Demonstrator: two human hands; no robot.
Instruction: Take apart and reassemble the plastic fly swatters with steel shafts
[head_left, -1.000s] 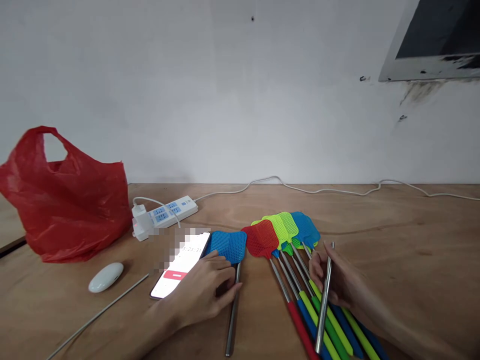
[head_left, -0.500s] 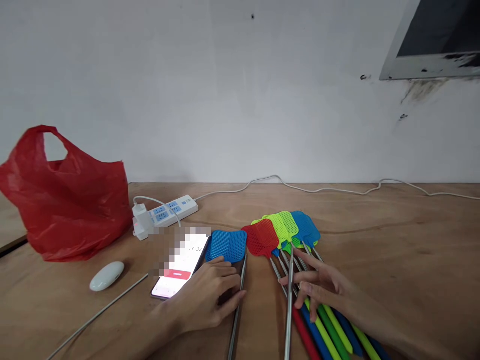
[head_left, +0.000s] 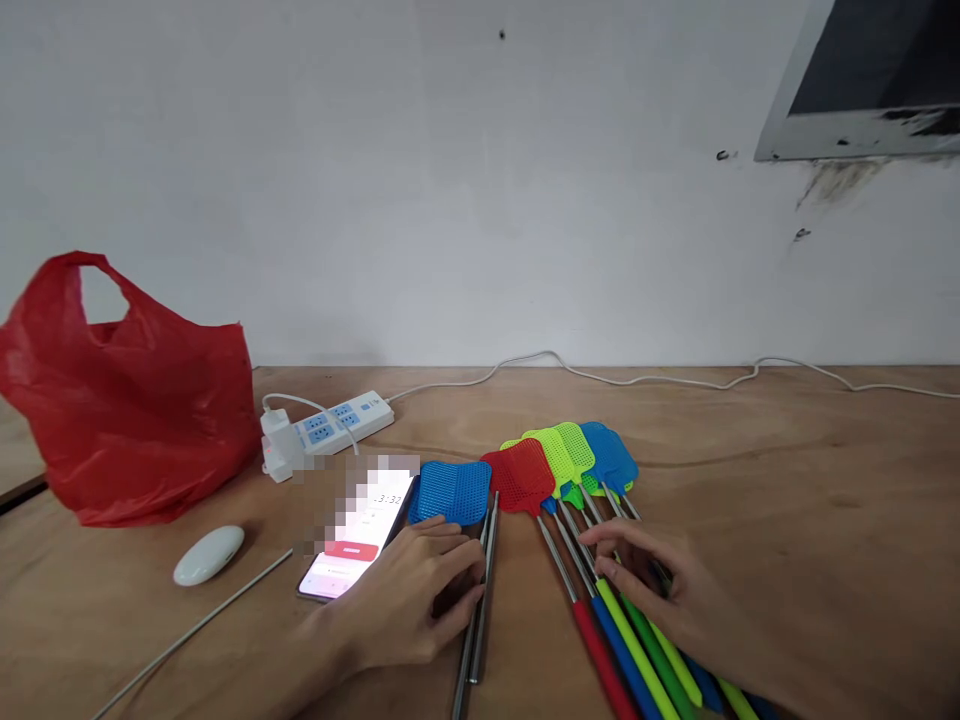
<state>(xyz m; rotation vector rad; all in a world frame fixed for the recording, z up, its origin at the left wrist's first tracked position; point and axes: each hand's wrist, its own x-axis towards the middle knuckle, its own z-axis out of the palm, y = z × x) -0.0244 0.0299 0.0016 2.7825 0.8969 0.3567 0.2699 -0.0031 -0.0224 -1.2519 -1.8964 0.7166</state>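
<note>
My left hand (head_left: 420, 590) rests on the table with fingers bent, thumb and index fingertip against two silver metal rods (head_left: 487, 590) lying side by side. Its other fingers reach the lower edge of stacked blue fly swatter heads (head_left: 454, 492). My right hand (head_left: 667, 580) hovers over a fanned pile of fly swatters, fingers loosely bent and thumb apart from the index finger, nothing seen between them. In that pile are a red swatter head (head_left: 517, 474), yellow-green heads (head_left: 574, 448) and blue heads (head_left: 611, 455), with metal shafts and coloured grips (head_left: 630, 640) partly under the right hand.
Left of the blue heads lies a lit phone (head_left: 367, 530), partly blurred out. Farther left are a white oval object (head_left: 209, 555), a cable (head_left: 195, 630) and a red plastic bag (head_left: 142, 410). A power strip (head_left: 352, 420) sits behind; its cord runs along the wall.
A metal rod by my right hand has shifted left and now lies beside the rod at my left hand. My right hand's fingers have drawn back and curled.
</note>
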